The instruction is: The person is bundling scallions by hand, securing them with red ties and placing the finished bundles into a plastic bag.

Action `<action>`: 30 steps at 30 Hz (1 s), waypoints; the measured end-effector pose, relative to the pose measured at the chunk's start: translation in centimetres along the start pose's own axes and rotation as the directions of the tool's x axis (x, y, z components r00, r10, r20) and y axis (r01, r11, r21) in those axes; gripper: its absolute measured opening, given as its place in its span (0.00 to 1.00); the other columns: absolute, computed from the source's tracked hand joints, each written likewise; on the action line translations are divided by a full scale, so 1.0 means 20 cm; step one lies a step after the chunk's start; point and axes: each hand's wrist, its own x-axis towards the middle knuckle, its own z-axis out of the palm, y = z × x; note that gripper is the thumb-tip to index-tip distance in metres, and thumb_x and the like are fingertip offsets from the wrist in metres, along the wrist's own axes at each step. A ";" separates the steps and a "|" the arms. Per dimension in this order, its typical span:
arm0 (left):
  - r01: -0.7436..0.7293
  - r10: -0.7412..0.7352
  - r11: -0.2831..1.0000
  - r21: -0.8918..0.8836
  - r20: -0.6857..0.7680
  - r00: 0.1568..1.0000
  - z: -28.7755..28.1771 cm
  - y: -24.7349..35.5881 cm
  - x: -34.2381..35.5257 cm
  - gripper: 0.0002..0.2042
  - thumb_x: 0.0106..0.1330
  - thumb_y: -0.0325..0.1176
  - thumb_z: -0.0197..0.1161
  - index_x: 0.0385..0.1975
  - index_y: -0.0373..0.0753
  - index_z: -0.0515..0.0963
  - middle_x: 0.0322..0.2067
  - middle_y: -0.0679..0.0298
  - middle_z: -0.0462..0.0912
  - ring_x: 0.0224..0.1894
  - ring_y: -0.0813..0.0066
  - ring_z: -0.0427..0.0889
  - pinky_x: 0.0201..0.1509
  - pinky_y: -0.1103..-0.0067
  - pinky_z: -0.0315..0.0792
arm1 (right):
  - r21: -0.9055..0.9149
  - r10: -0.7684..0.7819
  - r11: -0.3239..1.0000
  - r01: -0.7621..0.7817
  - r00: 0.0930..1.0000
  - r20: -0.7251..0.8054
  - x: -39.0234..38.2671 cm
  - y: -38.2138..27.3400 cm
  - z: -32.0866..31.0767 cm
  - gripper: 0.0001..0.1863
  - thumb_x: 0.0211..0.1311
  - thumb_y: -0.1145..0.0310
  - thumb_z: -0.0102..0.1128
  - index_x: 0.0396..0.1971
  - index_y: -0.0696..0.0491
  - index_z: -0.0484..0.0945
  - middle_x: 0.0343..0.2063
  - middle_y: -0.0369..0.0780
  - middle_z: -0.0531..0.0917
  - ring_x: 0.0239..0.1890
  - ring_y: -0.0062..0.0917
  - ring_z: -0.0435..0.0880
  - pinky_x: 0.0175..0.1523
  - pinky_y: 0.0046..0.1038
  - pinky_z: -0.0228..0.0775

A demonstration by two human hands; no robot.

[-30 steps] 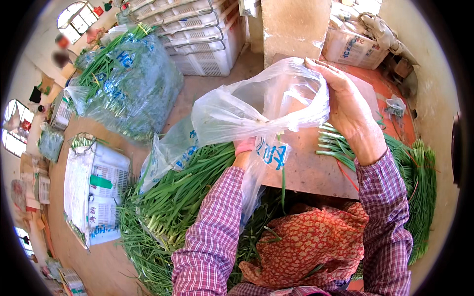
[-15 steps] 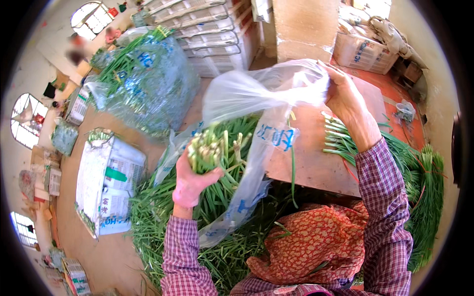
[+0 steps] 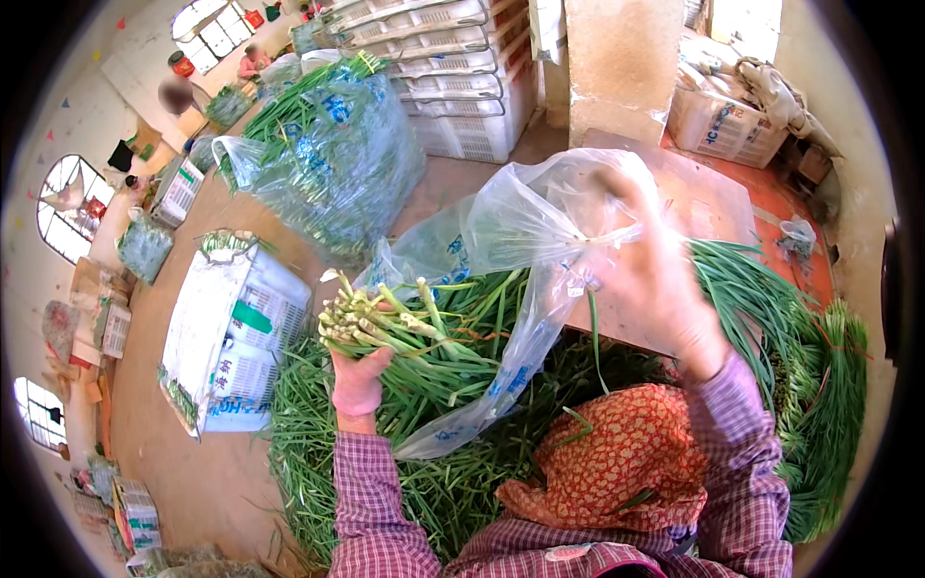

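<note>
My left hand (image 3: 358, 385), apparently in a pink glove, grips a bunch of green stalks (image 3: 405, 318) by their pale cut ends. A clear plastic bag (image 3: 520, 212) with blue print spreads above it, a long strip trailing down beside the bunch. My right hand (image 3: 665, 275) is smeared by motion over the bag's right side, so its fingers are unclear. Below lies a pile of loose greens (image 3: 318, 482). Right of the bag, bundled greens (image 3: 819, 405) lie by a flat board (image 3: 723, 212). A red floral cloth (image 3: 607, 433) covers my lap.
A full bag of greens (image 3: 337, 173) and a white crate (image 3: 222, 337) stand to the left. Stacked crates (image 3: 462, 130) are behind, beside a pillar (image 3: 621, 67). A crate with sacks (image 3: 723, 120) sits at back right. People (image 3: 253, 63) are at the far left back.
My left hand has emerged from behind the bag with the bunch, cut ends showing. My right hand has dropped from the bag's top edge and is moving. The view has shifted slightly.
</note>
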 end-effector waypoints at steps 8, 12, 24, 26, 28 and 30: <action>-0.072 0.027 0.958 0.276 0.161 0.987 0.23 -0.03 0.04 0.33 0.50 0.28 0.74 0.57 0.33 0.68 0.49 0.62 0.79 0.52 0.72 0.78 0.55 0.75 0.74 | 0.599 -0.081 0.790 -0.130 0.947 0.312 -0.08 -0.17 0.75 0.67 0.37 0.48 0.80 0.70 0.61 0.44 0.66 0.52 0.57 0.69 0.40 0.57 0.72 0.37 0.50; 0.217 -0.201 0.968 -0.127 0.128 0.971 0.17 -0.09 -0.05 0.39 0.55 0.27 0.72 0.66 0.38 0.57 0.58 0.62 0.70 0.57 0.71 0.74 0.58 0.72 0.74 | 0.618 -0.088 0.783 -0.069 0.972 0.220 -0.07 -0.31 0.78 0.62 0.36 0.53 0.81 0.69 0.57 0.49 0.65 0.49 0.59 0.69 0.39 0.58 0.71 0.37 0.52; -0.217 0.050 0.814 0.539 0.308 0.950 0.35 -0.03 -0.02 0.62 0.40 0.32 0.79 0.73 0.40 0.37 0.63 0.56 0.65 0.60 0.62 0.73 0.62 0.74 0.68 | 0.741 0.238 0.598 -0.305 0.951 0.200 -0.10 -0.28 0.73 0.30 0.45 0.68 0.74 0.50 0.54 0.73 0.40 0.37 0.83 0.42 0.20 0.83 0.49 0.25 0.74; 0.018 -0.081 0.988 0.155 0.411 0.908 0.27 -0.05 0.03 0.55 0.44 0.29 0.76 0.72 0.40 0.45 0.64 0.57 0.65 0.59 0.58 0.73 0.65 0.71 0.65 | 0.754 0.267 0.575 -0.317 0.944 0.193 -0.14 -0.25 0.71 0.28 0.45 0.69 0.74 0.48 0.55 0.74 0.39 0.35 0.83 0.41 0.19 0.83 0.48 0.24 0.75; 0.259 -0.253 0.966 0.006 0.232 0.939 0.19 -0.03 0.06 0.29 0.54 0.25 0.67 0.60 0.35 0.69 0.56 0.56 0.73 0.55 0.63 0.76 0.62 0.70 0.70 | 0.816 0.116 0.542 -0.202 0.979 0.165 -0.19 -0.30 0.68 0.26 0.45 0.70 0.75 0.47 0.54 0.75 0.39 0.35 0.83 0.42 0.21 0.83 0.49 0.24 0.76; 0.312 -0.324 0.946 0.088 0.228 0.918 0.05 -0.13 0.16 0.15 0.59 0.29 0.64 0.46 0.32 0.77 0.47 0.58 0.77 0.45 0.68 0.79 0.54 0.73 0.73 | 0.764 -0.024 0.640 -0.088 0.991 0.135 -0.27 -0.36 0.67 0.24 0.43 0.68 0.75 0.44 0.51 0.76 0.39 0.36 0.82 0.42 0.24 0.83 0.49 0.29 0.77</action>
